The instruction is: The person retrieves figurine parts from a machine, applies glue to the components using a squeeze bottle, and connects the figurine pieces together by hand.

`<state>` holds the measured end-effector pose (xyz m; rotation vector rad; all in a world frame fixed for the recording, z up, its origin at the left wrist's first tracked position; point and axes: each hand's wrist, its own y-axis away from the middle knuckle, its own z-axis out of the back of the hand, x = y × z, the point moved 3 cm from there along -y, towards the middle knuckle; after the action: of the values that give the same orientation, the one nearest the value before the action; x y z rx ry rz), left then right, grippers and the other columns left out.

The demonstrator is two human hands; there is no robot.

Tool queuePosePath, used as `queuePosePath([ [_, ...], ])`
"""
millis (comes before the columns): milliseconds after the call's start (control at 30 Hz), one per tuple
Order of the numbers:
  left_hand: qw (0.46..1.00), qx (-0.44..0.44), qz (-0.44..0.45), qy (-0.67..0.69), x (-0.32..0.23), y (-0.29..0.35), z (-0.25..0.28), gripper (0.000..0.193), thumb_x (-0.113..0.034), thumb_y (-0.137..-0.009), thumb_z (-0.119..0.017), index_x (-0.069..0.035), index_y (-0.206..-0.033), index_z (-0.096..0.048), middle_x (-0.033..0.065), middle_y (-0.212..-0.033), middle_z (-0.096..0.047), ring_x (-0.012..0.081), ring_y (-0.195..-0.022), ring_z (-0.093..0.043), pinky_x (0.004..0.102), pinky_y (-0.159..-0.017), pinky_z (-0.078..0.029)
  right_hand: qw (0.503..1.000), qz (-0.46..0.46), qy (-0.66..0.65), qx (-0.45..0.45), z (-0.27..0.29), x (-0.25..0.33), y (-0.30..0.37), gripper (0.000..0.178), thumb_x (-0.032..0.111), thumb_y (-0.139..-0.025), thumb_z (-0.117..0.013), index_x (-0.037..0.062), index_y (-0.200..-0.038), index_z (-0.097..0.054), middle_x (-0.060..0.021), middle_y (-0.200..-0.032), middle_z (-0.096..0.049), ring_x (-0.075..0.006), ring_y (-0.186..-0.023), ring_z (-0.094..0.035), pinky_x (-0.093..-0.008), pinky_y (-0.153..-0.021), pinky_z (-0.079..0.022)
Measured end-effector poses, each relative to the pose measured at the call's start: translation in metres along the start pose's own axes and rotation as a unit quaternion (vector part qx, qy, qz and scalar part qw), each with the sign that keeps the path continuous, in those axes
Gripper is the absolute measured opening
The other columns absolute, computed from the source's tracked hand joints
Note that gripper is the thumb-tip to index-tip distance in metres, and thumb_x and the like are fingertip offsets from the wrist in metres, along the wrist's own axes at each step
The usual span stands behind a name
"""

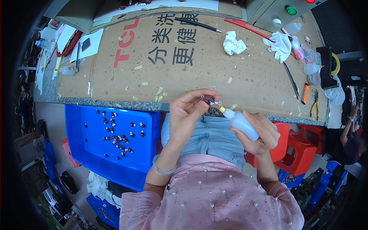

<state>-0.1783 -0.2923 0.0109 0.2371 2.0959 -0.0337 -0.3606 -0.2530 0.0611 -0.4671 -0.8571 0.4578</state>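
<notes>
Between the thumb and fingers of my left hand [186, 111] is a small dark red and white figurine [209, 99] with a little metal loop at one end. My right hand [260, 132] is wrapped round a translucent white squeeze bottle [243, 124] with a yellow tip. That tip points up and left at the figurine's white part, touching or almost touching it. Both hands are above my lap at the front edge of the table. Left of me, a blue plastic tray [92, 161] holds several similar red and white pieces, lying loose.
Cardboard [153, 80] with scattered yellow tape bits covers the table. On it lie a black pen [199, 25], crumpled white tissue [234, 43], an orange cutter [305, 93], yellow-handled pliers [314, 108] and a tape dispenser [327, 69]. Red stools [299, 153] stand at the right.
</notes>
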Motion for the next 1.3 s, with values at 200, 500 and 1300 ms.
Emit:
queuePosePath([
  [200, 1.000, -0.002, 0.008, 0.001, 0.000, -0.001, 0.000, 0.024, -0.001, -0.087, -0.058, 0.006, -0.110, -0.059, 0.0151, -0.101, -0.065, 0.0168, -0.095, -0.062, 0.0277, -0.085, -0.049, 1.000, 0.001, 0.001, -0.002, 0.001, 0.000, -0.001, 0.043, 0.006, -0.060, -0.082, -0.0057, -0.097, -0.065, -0.0184, -0.078, -0.067, -0.0257, -0.064, -0.067, -0.0299, -0.057, -0.052],
  [500, 1.000, -0.016, -0.014, -0.012, -0.001, -0.005, 0.001, 0.026, 0.002, -0.083, -0.063, 0.005, -0.109, -0.059, 0.0146, -0.102, -0.065, 0.0134, -0.093, -0.061, 0.0244, -0.082, -0.049, 0.979, -0.166, -0.090, -0.080, 0.011, -0.027, -0.003, 0.039, 0.007, -0.068, -0.076, -0.0072, -0.102, -0.062, -0.0175, -0.092, -0.066, -0.0207, -0.082, -0.065, -0.0303, -0.070, -0.051],
  [1300, 0.999, -0.037, -0.029, -0.026, 0.009, -0.004, -0.007, 0.027, 0.001, -0.085, -0.061, 0.001, -0.109, -0.050, 0.0102, -0.085, -0.062, 0.0119, -0.065, -0.059, 0.0214, -0.056, -0.045, 0.814, -0.229, -0.534, 0.027, 0.014, 0.067, -0.041, 0.051, 0.036, -0.079, -0.064, -0.0036, -0.104, -0.045, -0.0134, -0.089, -0.058, -0.0205, -0.082, -0.053, -0.0320, -0.074, -0.039],
])
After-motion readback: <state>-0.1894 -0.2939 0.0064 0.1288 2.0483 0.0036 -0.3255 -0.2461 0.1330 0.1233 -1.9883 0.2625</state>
